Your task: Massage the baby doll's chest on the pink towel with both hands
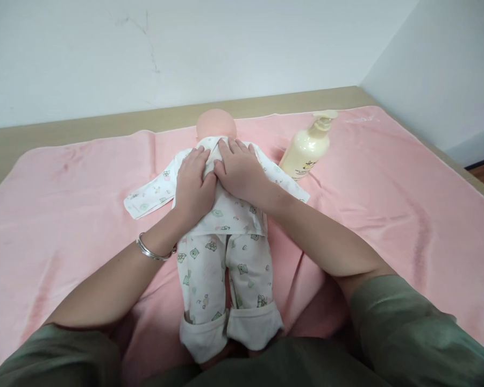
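Observation:
A baby doll lies on a pink cloth, its bare head (216, 123) pointing away from me. It wears a white printed top (226, 217) and matching trousers (248, 269) with turned-up cuffs. My left hand (194, 185) rests flat on the left side of the top's chest area, fingers stretched out. On the upper right of the chest lies my right hand (242, 167), also spread, its thumb close to my left thumb. Both palms are hidden against the fabric. The doll's sleeves stretch out to either side.
A cream pump bottle (306, 150) stands tilted in view beside the doll's right-hand sleeve. The pink cloth (387, 215) covers most of the wooden table (306, 99). White walls (226, 48) rise behind the table and at the right.

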Motion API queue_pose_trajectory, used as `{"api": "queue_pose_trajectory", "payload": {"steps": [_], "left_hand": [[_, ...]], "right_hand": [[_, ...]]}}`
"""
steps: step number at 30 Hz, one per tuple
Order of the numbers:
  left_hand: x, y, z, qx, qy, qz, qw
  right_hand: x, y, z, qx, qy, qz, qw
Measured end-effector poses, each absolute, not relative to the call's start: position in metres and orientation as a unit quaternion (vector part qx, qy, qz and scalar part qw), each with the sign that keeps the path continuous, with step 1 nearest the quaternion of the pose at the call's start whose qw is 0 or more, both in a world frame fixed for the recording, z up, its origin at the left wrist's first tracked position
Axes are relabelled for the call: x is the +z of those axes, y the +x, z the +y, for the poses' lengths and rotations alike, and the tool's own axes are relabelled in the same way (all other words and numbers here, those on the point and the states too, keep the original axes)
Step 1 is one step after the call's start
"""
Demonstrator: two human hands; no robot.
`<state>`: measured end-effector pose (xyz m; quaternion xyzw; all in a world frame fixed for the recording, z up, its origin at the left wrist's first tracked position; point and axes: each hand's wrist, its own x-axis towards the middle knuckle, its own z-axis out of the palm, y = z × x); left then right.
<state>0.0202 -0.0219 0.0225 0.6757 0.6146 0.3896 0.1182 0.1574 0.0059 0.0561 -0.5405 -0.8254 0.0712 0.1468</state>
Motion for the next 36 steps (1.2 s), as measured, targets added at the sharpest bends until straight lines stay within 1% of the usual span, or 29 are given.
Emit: {"api": "queue_pose_trajectory", "payload": {"steps": [6, 9, 15, 19, 24, 31, 36], "left_hand": [[0.020, 0.009, -0.006, 0.412, 0.655, 0.616, 0.148], [0.018, 0.005, -0.002, 0.428, 0.651, 0.608, 0.152], [0.016, 0.005, -0.002, 0.430, 0.653, 0.605, 0.148], [0.019, 0.006, -0.002, 0.422, 0.657, 0.607, 0.144], [0.021, 0.013, -0.008, 0.389, 0.673, 0.616, 0.129], [0.015, 0.022, -0.023, 0.380, 0.694, 0.602, 0.105], [0.016, 0.023, -0.025, 0.381, 0.688, 0.608, 0.107]], "right_hand": [[0.056, 0.149, -0.021, 0.006, -0.543, -0.829, 0.131], [0.057, 0.148, -0.032, -0.006, -0.532, -0.839, 0.115], [0.060, 0.150, -0.030, 0.029, -0.527, -0.839, 0.134], [0.057, 0.155, -0.011, 0.066, -0.525, -0.837, 0.140], [0.050, 0.160, 0.011, 0.112, -0.525, -0.826, 0.169], [0.048, 0.159, 0.010, 0.102, -0.531, -0.825, 0.164], [0.049, 0.159, 0.010, 0.103, -0.533, -0.823, 0.166]]}}
